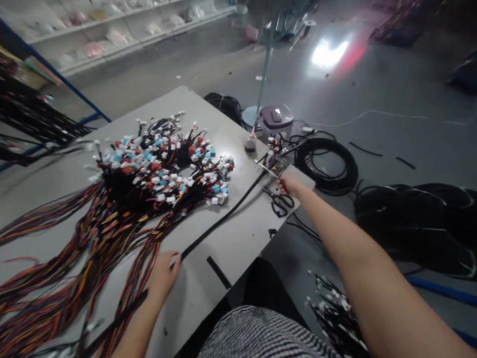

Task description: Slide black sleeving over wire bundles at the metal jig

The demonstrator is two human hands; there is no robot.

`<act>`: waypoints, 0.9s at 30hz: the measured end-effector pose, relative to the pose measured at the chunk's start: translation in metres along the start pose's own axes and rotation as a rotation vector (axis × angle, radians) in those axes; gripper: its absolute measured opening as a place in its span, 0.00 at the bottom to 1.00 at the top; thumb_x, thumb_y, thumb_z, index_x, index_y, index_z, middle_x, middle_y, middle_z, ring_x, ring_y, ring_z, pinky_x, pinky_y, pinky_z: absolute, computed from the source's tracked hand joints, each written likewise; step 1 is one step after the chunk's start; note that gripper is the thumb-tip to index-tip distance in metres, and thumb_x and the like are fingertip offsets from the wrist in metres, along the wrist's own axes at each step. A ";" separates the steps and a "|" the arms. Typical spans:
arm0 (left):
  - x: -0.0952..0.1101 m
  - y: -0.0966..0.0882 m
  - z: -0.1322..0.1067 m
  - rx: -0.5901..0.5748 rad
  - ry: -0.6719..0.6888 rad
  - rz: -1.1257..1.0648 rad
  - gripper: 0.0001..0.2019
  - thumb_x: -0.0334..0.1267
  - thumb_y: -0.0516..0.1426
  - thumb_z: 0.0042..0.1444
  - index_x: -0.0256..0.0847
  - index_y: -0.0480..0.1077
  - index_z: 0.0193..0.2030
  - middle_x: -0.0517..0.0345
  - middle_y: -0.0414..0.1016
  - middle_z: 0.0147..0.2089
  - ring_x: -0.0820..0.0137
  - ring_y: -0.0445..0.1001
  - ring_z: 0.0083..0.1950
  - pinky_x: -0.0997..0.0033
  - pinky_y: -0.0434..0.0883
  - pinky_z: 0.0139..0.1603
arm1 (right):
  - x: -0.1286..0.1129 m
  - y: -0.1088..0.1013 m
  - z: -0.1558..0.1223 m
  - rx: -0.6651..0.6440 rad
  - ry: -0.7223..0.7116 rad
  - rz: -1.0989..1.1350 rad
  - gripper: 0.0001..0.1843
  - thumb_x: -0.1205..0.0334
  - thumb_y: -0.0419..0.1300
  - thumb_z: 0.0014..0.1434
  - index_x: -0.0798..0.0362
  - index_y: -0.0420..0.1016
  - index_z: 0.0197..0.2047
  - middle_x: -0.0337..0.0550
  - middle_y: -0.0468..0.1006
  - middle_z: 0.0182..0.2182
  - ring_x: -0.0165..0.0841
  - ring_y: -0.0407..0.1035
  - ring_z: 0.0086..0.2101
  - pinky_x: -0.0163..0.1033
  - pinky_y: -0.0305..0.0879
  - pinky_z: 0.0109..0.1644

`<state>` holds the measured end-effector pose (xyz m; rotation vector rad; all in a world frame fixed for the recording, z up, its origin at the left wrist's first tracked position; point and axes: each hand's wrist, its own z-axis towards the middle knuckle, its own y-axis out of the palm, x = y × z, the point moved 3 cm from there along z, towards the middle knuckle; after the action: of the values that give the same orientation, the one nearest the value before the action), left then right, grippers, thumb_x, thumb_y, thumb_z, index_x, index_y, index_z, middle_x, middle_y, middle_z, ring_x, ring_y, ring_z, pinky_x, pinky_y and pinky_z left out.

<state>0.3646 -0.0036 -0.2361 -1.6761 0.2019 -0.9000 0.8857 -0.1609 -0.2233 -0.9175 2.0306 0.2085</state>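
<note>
A black sleeved cable [223,215] runs across the grey table [238,243] from the lower left up to the far right corner. My left hand [163,274] is closed around it near the front edge. My right hand [289,186] reaches out to the table's right corner, closed at the cable's far end, where loose coloured wires [273,158] fan out over a small block. Black scissors [280,202] lie just beside that hand. A large heap of coloured wire harnesses with white, red and blue connectors [164,166] covers the left half of the table.
Coils of black cable [327,164] and black bundles [417,219] lie on the floor to the right. A small purple-grey machine [276,122] and a pole stand sit behind the table. Shelves [112,35] line the far wall. A short black strip [218,272] lies near the table edge.
</note>
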 end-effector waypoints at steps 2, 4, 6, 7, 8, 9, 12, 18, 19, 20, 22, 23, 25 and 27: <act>0.078 0.031 0.063 -0.044 0.050 -0.109 0.16 0.49 0.50 0.59 0.41 0.73 0.40 0.49 0.78 0.41 0.60 0.75 0.46 0.60 0.71 0.51 | 0.012 -0.006 0.004 -0.068 0.052 0.022 0.15 0.57 0.52 0.59 0.52 0.60 0.23 0.35 0.57 0.15 0.25 0.49 0.15 0.32 0.45 0.19; 0.152 0.059 0.125 -0.088 0.115 -0.242 0.18 0.50 0.47 0.61 0.40 0.73 0.38 0.48 0.77 0.41 0.61 0.74 0.45 0.61 0.70 0.52 | 0.030 -0.023 -0.008 -0.081 0.041 0.033 0.16 0.53 0.52 0.58 0.52 0.60 0.23 0.35 0.57 0.15 0.25 0.50 0.15 0.32 0.45 0.19; 0.216 0.086 0.184 -0.141 0.140 -0.373 0.22 0.51 0.44 0.64 0.40 0.73 0.37 0.47 0.77 0.41 0.61 0.74 0.47 0.61 0.68 0.54 | 0.058 -0.043 -0.033 -0.098 0.036 0.017 0.18 0.48 0.51 0.56 0.52 0.61 0.24 0.35 0.59 0.16 0.26 0.53 0.16 0.33 0.48 0.19; 0.243 0.099 0.211 -0.182 0.125 -0.428 0.24 0.52 0.43 0.64 0.39 0.73 0.35 0.47 0.77 0.41 0.60 0.74 0.47 0.60 0.68 0.54 | 0.074 -0.050 -0.048 -0.116 0.030 -0.004 0.20 0.44 0.51 0.56 0.52 0.61 0.25 0.36 0.61 0.17 0.27 0.55 0.16 0.33 0.50 0.20; 0.267 0.112 0.236 -0.225 0.088 -0.482 0.25 0.53 0.42 0.65 0.39 0.73 0.34 0.47 0.78 0.40 0.59 0.74 0.47 0.60 0.67 0.54 | 0.090 -0.054 -0.063 -0.122 0.034 -0.032 0.22 0.40 0.49 0.55 0.52 0.62 0.26 0.37 0.62 0.18 0.28 0.57 0.17 0.34 0.53 0.21; 0.287 0.125 0.259 -0.272 0.024 -0.543 0.27 0.54 0.42 0.64 0.38 0.74 0.33 0.46 0.78 0.39 0.59 0.74 0.47 0.60 0.67 0.54 | 0.106 -0.052 -0.076 -0.126 0.025 -0.068 0.24 0.38 0.47 0.56 0.52 0.63 0.27 0.38 0.64 0.19 0.29 0.59 0.18 0.34 0.54 0.22; 0.328 0.156 0.304 -0.473 -0.212 -0.781 0.30 0.59 0.41 0.64 0.37 0.73 0.33 0.47 0.77 0.35 0.63 0.75 0.38 0.65 0.69 0.44 | 0.133 -0.016 -0.097 -0.107 -0.073 -0.327 0.25 0.42 0.40 0.62 0.52 0.63 0.27 0.42 0.67 0.22 0.33 0.64 0.23 0.36 0.60 0.29; 0.345 0.177 0.315 -0.777 -0.392 -1.082 0.33 0.70 0.48 0.54 0.37 0.69 0.34 0.64 0.61 0.18 0.81 0.49 0.13 0.76 0.45 0.16 | 0.076 0.023 -0.051 -0.084 -0.161 -0.841 0.18 0.52 0.48 0.67 0.54 0.72 0.35 0.48 0.75 0.29 0.37 0.70 0.32 0.37 0.59 0.36; 0.344 0.177 0.314 -0.757 -0.408 -1.098 0.33 0.71 0.49 0.52 0.37 0.69 0.33 0.65 0.59 0.17 0.81 0.47 0.13 0.76 0.42 0.16 | 0.052 0.010 -0.035 -0.005 -0.201 -0.791 0.17 0.51 0.49 0.66 0.54 0.73 0.38 0.48 0.75 0.30 0.38 0.70 0.33 0.37 0.60 0.37; 0.343 0.177 0.312 -0.728 -0.424 -1.102 0.34 0.72 0.49 0.51 0.37 0.68 0.32 0.65 0.59 0.17 0.81 0.47 0.13 0.75 0.41 0.17 | 0.024 -0.006 -0.016 0.108 -0.260 -0.705 0.17 0.52 0.49 0.66 0.54 0.74 0.41 0.48 0.76 0.32 0.38 0.70 0.35 0.38 0.60 0.38; 0.343 0.177 0.310 -0.650 -0.452 -1.071 0.34 0.72 0.50 0.50 0.37 0.67 0.28 0.64 0.59 0.17 0.81 0.49 0.14 0.74 0.41 0.18 | -0.034 -0.034 0.024 0.377 -0.384 -0.493 0.16 0.53 0.50 0.65 0.54 0.73 0.45 0.48 0.76 0.34 0.39 0.70 0.37 0.39 0.62 0.43; 0.343 0.178 0.310 -0.616 -0.463 -1.047 0.33 0.72 0.50 0.51 0.36 0.66 0.27 0.64 0.59 0.17 0.81 0.49 0.15 0.74 0.42 0.19 | -0.059 -0.040 0.045 0.428 -0.382 -0.379 0.16 0.53 0.55 0.62 0.55 0.73 0.46 0.48 0.75 0.33 0.39 0.70 0.37 0.40 0.63 0.43; 0.343 0.179 0.309 -0.569 -0.479 -1.007 0.33 0.69 0.50 0.53 0.35 0.66 0.26 0.63 0.58 0.17 0.81 0.51 0.17 0.73 0.45 0.21 | -0.095 -0.034 0.085 0.359 -0.238 -0.085 0.13 0.56 0.61 0.56 0.56 0.72 0.41 0.44 0.72 0.28 0.37 0.69 0.33 0.39 0.65 0.39; 0.343 0.180 0.309 -0.530 -0.466 -1.002 0.33 0.69 0.51 0.53 0.35 0.68 0.26 0.64 0.57 0.17 0.80 0.52 0.18 0.73 0.47 0.23 | -0.113 -0.015 0.109 0.249 -0.069 0.170 0.09 0.58 0.60 0.56 0.56 0.68 0.34 0.38 0.66 0.21 0.32 0.66 0.25 0.36 0.65 0.30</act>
<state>0.8597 -0.0215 -0.2539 -2.4788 -0.8611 -1.1826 1.0058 -0.0622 -0.1992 -0.5774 2.0166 0.0760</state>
